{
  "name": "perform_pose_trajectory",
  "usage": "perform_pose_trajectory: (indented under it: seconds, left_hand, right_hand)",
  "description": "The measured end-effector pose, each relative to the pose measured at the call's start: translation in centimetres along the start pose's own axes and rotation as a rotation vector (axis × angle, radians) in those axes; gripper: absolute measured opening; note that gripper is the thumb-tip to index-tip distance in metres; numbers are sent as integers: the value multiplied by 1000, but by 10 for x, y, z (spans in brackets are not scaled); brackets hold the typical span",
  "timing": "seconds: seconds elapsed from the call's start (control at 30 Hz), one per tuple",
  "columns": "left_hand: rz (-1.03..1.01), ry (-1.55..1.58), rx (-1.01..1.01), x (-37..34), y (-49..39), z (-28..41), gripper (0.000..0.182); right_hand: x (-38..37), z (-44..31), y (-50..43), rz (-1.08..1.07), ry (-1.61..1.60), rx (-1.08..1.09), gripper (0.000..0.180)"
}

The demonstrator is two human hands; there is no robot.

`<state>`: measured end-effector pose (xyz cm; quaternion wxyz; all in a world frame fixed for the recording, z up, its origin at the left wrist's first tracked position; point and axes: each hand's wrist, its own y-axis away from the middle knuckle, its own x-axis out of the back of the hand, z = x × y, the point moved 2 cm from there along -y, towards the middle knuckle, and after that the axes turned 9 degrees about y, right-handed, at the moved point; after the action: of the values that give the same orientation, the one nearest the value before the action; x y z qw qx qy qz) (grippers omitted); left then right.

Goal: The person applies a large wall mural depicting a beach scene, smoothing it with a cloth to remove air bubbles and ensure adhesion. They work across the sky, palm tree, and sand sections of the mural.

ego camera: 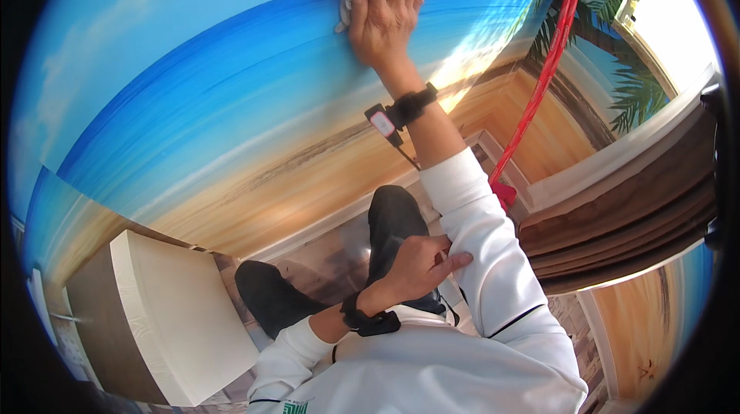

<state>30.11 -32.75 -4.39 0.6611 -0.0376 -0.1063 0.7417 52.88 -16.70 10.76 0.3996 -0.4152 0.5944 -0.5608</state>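
High in the view, my right hand (386,26) lies flat over a grey cloth (346,0), holding it against a wall mural (243,67) of sea, sky and sand. Its fingers are slightly spread, and they hide much of the cloth. My left hand (413,269) reaches across my body and grips the white right sleeve (480,240) near the elbow. Each wrist wears a black strap; the right one carries a small device (383,123) with a cable.
A white-topped cabinet (185,310) stands at left. A red cord or strap (540,87) hangs at right, near a bright window (673,15) and a brown curtain (624,200). A pale baseboard (312,233) edges the patterned floor. My dark-trousered knees are close to the wall.
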Motion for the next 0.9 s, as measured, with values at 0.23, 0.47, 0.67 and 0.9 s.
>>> perform_pose_trajectory:
  seconds: [0.23,0.47,0.67,0.9]
  left_hand:
    - [256,-272,-584,0,19,34,29]
    - [-113,329,-413,4,48,50,32]
    - [-675,660,-420,-3,83,80,43]
    - [-639,377,-471,11,109,98,34]
  right_hand:
    - [15,7,-6,31,58,159,51]
    - [17,8,-8,63,69,206,52]
    - [23,10,-13,19,120,234,54]
    - [3,-5,3,40,76,-31,55]
